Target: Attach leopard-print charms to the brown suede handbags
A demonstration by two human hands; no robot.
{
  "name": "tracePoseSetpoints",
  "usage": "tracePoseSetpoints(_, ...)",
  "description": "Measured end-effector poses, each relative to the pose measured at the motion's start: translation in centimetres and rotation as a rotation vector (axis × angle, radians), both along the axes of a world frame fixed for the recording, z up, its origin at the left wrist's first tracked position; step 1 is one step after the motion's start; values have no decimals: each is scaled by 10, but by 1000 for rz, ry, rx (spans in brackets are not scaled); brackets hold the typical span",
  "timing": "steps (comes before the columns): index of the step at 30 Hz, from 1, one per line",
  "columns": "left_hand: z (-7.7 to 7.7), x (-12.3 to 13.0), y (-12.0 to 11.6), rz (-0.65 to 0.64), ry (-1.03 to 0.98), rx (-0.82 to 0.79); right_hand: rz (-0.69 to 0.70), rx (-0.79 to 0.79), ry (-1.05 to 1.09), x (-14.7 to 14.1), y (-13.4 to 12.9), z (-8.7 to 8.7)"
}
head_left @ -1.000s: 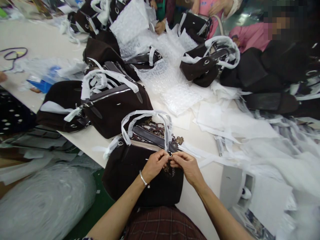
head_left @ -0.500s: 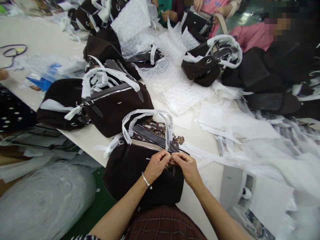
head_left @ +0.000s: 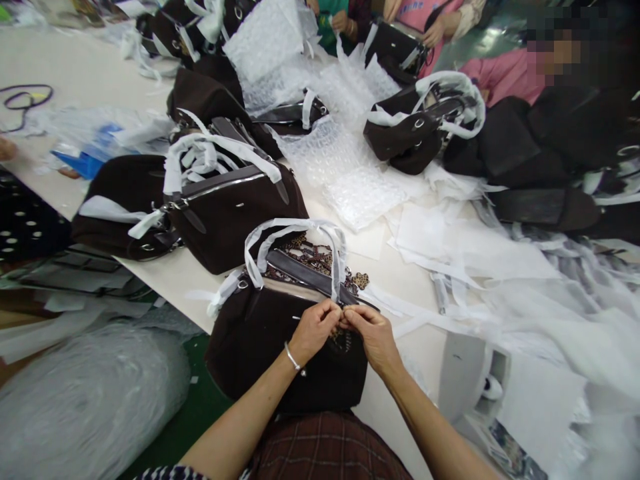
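Observation:
A dark brown handbag [head_left: 280, 347] stands at the table's near edge, its top open on a patterned lining [head_left: 310, 257]. White wrapping covers its two handles [head_left: 253, 250]. At the bag's right front, my left hand [head_left: 317, 327] and my right hand [head_left: 373, 333] meet with fingertips pinched together by the handle's base. What they pinch is small and mostly hidden by the fingers. A chain [head_left: 345, 341] hangs just below them against the bag. Beside the handle lies a leopard-print flower charm [head_left: 360, 280].
More brown handbags [head_left: 240, 213] stand to the left and at the back. Bubble wrap [head_left: 365, 193] and white paper sheets [head_left: 475, 247] cover the middle and right. A grey tape dispenser [head_left: 467, 373] sits at right, a bubble-wrap roll [head_left: 90, 400] at lower left. Co-workers' hands [head_left: 435, 30] work opposite.
My hands stay pinched at the same spot, almost unmoved. Across the table, a co-worker's hands have shifted around a bag and its strap.

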State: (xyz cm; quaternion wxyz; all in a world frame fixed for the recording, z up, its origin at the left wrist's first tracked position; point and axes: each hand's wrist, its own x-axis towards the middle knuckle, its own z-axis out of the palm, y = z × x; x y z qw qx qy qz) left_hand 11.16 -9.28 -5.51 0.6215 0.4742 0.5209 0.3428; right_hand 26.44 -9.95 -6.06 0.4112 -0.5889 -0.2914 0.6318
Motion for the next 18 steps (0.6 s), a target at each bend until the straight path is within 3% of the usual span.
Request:
tracePoseSetpoints(7,0,-2,0,-13,39,23,64,41,-74,-2,1,3)
tracePoseSetpoints(13,2,-4,-2,0,157,138,298,251,-457,3,13,19)
tracePoseSetpoints(18,1,-3,-2,-13,135,104,485,303,-525,8,22,29)
